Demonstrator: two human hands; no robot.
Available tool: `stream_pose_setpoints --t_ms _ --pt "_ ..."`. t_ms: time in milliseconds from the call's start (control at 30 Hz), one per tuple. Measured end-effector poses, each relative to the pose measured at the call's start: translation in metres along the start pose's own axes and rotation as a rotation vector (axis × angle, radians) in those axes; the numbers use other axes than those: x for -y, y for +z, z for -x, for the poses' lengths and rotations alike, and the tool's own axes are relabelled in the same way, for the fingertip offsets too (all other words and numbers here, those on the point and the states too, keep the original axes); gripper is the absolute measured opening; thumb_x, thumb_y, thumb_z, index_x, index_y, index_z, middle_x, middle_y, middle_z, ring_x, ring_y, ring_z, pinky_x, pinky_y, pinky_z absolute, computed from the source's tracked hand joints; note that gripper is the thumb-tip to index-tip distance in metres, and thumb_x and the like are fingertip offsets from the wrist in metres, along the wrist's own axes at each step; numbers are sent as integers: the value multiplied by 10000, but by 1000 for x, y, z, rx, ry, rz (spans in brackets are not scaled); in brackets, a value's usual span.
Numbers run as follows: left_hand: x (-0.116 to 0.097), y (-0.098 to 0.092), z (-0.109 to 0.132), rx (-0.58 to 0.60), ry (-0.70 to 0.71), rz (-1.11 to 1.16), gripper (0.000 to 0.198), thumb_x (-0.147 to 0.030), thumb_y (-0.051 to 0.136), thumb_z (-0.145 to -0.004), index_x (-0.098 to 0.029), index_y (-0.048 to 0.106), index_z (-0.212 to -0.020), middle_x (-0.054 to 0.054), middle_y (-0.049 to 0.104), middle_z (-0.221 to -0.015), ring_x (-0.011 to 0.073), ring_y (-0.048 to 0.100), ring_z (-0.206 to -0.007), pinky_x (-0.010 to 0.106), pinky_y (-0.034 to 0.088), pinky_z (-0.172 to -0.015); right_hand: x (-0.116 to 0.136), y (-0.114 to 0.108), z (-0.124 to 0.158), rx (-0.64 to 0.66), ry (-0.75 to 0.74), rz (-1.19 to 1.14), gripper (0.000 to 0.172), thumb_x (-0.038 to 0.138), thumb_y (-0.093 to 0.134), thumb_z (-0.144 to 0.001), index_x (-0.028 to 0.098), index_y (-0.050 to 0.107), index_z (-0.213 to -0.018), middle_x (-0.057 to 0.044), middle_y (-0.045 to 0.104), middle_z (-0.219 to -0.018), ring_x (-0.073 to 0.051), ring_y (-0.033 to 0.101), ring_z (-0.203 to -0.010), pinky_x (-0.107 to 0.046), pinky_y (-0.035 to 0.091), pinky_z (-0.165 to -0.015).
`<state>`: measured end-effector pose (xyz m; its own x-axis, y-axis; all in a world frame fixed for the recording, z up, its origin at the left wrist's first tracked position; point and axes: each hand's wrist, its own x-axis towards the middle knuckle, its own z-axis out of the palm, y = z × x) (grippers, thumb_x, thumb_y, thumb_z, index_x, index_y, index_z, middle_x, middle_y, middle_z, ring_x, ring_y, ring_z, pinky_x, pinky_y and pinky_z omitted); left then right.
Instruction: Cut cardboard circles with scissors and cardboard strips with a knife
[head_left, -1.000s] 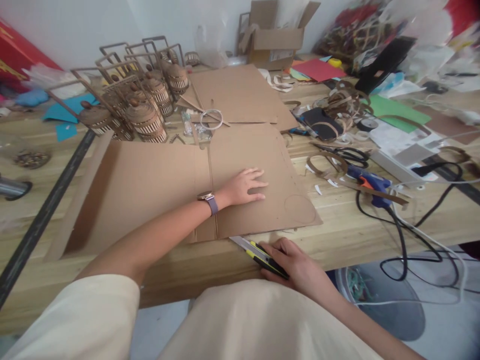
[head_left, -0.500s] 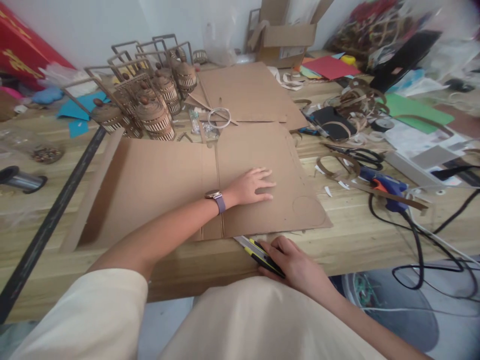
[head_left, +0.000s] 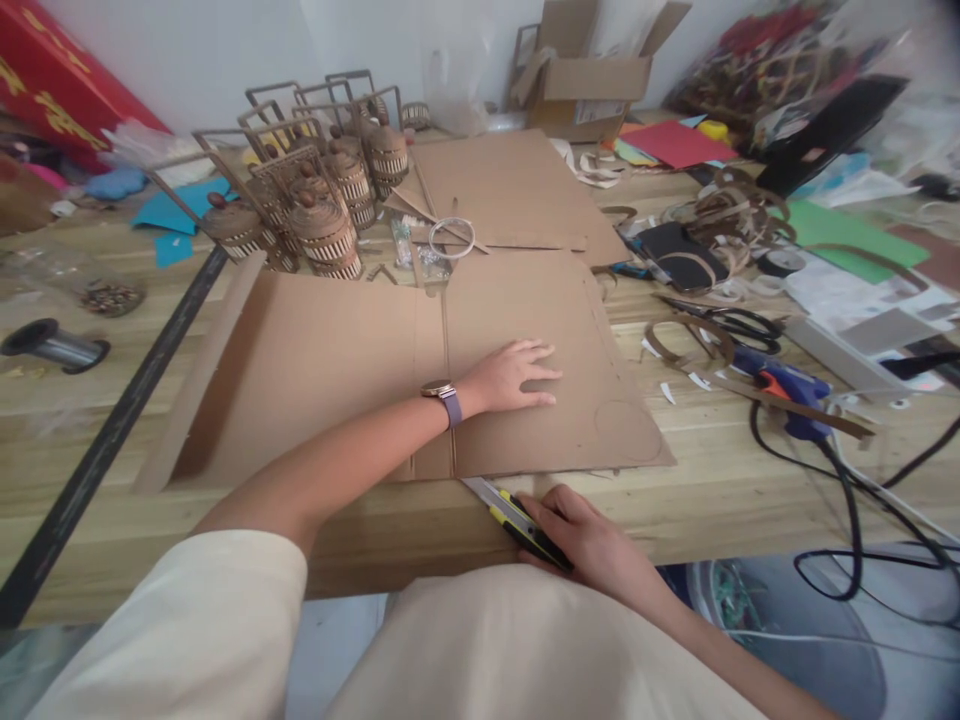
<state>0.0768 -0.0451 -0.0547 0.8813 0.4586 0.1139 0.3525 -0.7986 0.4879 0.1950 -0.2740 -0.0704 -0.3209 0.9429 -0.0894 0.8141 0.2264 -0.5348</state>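
Note:
A large sheet of brown cardboard (head_left: pixel 337 330), creased near its middle and with a raised flap on the left, lies along the near side of the wooden table. My left hand (head_left: pixel 517 377) rests flat on its right half, fingers spread, nothing held. In my right hand (head_left: pixel 585 540) is a yellow-and-black utility knife (head_left: pixel 525 525) with its blade out. The blade tip is at the cardboard's near edge, close to the crease; whether it touches is hard to tell. A faint circle is drawn at the sheet's lower right corner.
Several woven bamboo lanterns (head_left: pixel 322 235) stand at the back left. More cardboard (head_left: pixel 510 190) lies behind the sheet. On the right are scissors (head_left: pixel 742 325), a blue glue gun (head_left: pixel 795 395) with cables and brown strips. A black bar (head_left: pixel 112 430) lies left; a bucket (head_left: pixel 810 640) stands below the table.
The whole view has shifted slightly, so things appear a little farther right. My left hand stays flat on the cardboard; the knife is slightly nearer the crease.

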Motion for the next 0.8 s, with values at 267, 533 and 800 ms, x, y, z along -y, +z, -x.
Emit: stream_pose_setpoints --t_ms 267,533,800 --pt "0 -1 0 1 4 -5 442 -391 724 -905 -185 702 -1295 153 482 -1570 278 360 -1504 441 272 -1238 -5 3 -2 -9 -59 112 450 250 668 -868 255 620 -1316 -67 639 -1002 -239 632 -840 -295 529 -726" --pt "1 -1 0 0 2 15 441 -388 741 -890 -206 705 -1290 139 485 -1570 271 361 -1505 443 282 -1235 -4 5 -6 -63 -124 208 376 265 677 -873 243 652 -1248 -59 650 -960 -229 638 -813 -277 507 -675" --pt "0 0 1 -8 -10 64 398 -365 754 -878 -221 729 -1249 136 491 -1562 283 374 -1498 482 273 -1239 -4 12 -8 -103 -224 266 329 418 733 -853 267 695 -1142 -32 620 -885 -203 607 -773 -243 465 -594"
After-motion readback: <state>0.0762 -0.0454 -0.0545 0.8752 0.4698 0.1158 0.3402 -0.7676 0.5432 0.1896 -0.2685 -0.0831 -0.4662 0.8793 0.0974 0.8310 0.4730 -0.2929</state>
